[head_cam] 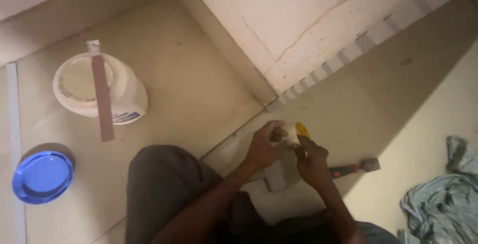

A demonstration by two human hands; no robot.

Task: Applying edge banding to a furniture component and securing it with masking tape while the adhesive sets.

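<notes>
While the left hand point(266, 147) curls around a pale lump point(290, 134), the right hand point(312, 162) grips a yellow-handled tool point(301, 129) against it.

Both hands meet low in the middle: the left hand point(266, 144) and the right hand point(311, 162) pinch a small pale object with a yellow part point(297, 132) between them. At four o'clock from the hands, a red-handled tool point(353, 168) lies on the floor. Out at ten o'clock stands a white bucket point(127, 97) with a flat brown strip point(102, 97) laid across its rim. A blue lid point(43, 176) sits at eight o'clock; a grey cloth point(440, 209) is crumpled at four.
</notes>
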